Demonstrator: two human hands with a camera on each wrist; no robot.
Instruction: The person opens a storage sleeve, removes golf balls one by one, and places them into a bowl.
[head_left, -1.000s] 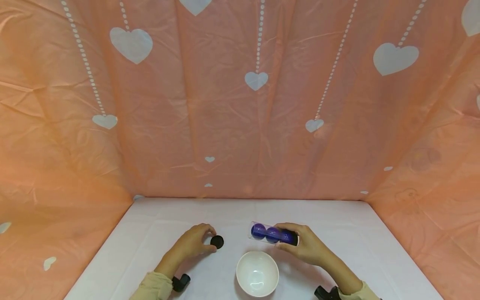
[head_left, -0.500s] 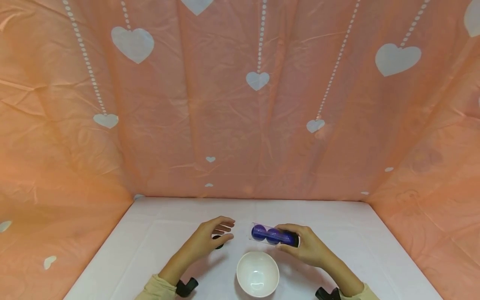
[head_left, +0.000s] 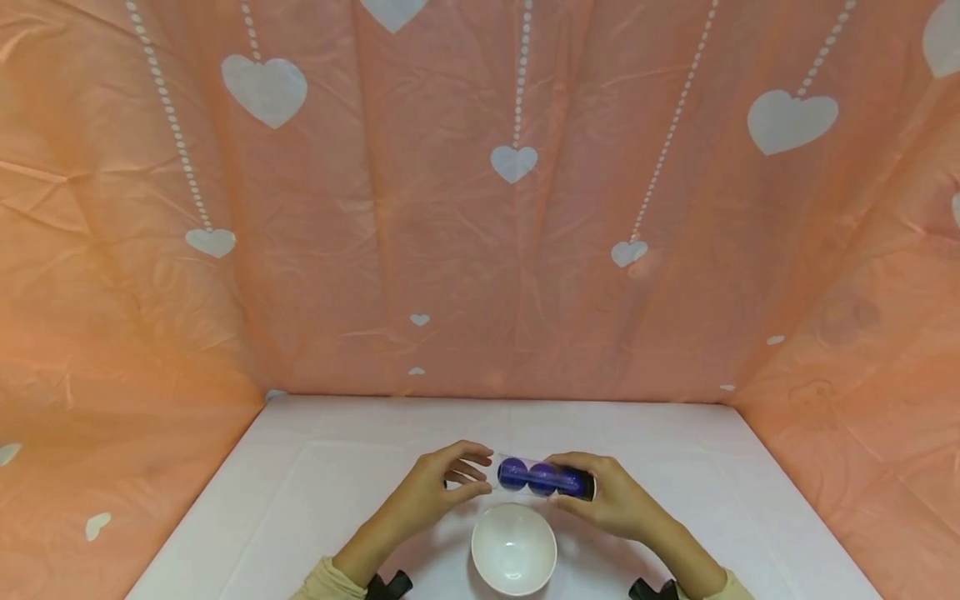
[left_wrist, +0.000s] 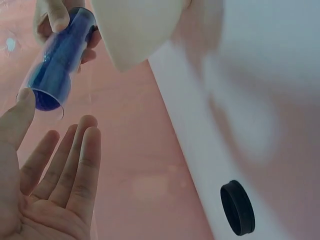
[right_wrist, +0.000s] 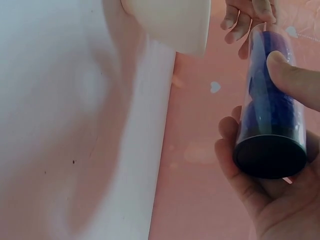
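My right hand (head_left: 618, 498) grips a clear plastic tube (right_wrist: 270, 95) by its black-capped end (right_wrist: 270, 156), thumb on one side and fingers beneath. Inside the tube, held nearly level, sit blue-purple balls (head_left: 513, 473) in a row. Its uncapped end points at my left hand (head_left: 431, 493), whose fingers are outstretched around that end. In the left wrist view the left thumb overlaps the rim; whether it touches cannot be told. A black round cap (left_wrist: 237, 207) lies on the table beyond the left hand, mostly hidden by that hand in the head view.
A white bowl (head_left: 514, 550) stands on the white table (head_left: 645, 433), just below the tube in the head view. Orange sheeting with pale hearts (head_left: 513, 164) rises behind and at both sides of the table.
My left hand has let go of the black cap, leaving it on the table, and moved right to the tube's open end. The right hand has tipped the tube slightly nearer level.
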